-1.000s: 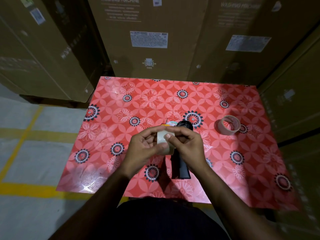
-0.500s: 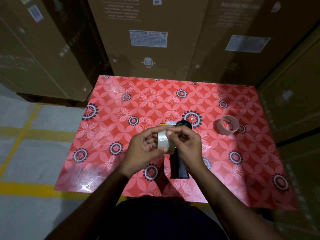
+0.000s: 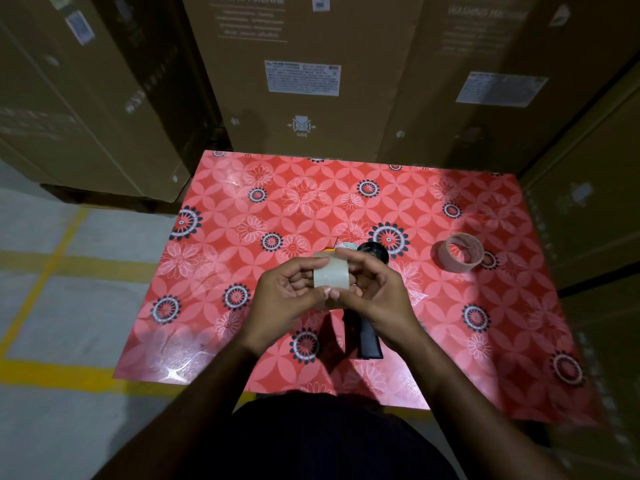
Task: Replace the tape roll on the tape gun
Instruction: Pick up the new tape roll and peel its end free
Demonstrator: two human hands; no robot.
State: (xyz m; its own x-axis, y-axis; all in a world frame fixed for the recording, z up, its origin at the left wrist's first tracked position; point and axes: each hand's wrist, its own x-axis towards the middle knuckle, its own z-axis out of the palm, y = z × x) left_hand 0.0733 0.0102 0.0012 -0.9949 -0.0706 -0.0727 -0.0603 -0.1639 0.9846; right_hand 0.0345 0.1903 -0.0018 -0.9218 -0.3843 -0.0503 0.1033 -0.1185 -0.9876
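A pale clear tape roll point(image 3: 331, 276) is held above the table between both hands. My left hand point(image 3: 284, 299) grips its left side with the thumb on top. My right hand point(image 3: 377, 296) grips the right side, fingers curled over the top and thumb underneath. The black tape gun point(image 3: 370, 337) lies on the red flowered table point(image 3: 242, 271) under my hands, handle toward me, its round black spool hub point(image 3: 374, 251) and an orange part point(image 3: 329, 251) showing beyond my fingers. A nearly used-up roll with a brown core point(image 3: 463, 252) sits on the table to the right.
Tall cardboard washing-machine boxes point(image 3: 301, 81) stand close behind the table and along its right side point(image 3: 595, 209). The grey floor with yellow lines point(image 3: 52, 306) lies to the left.
Both hands have turned the clear roll slightly, so more of its outer face shows. The tape gun and the brown-core roll stay where they were.
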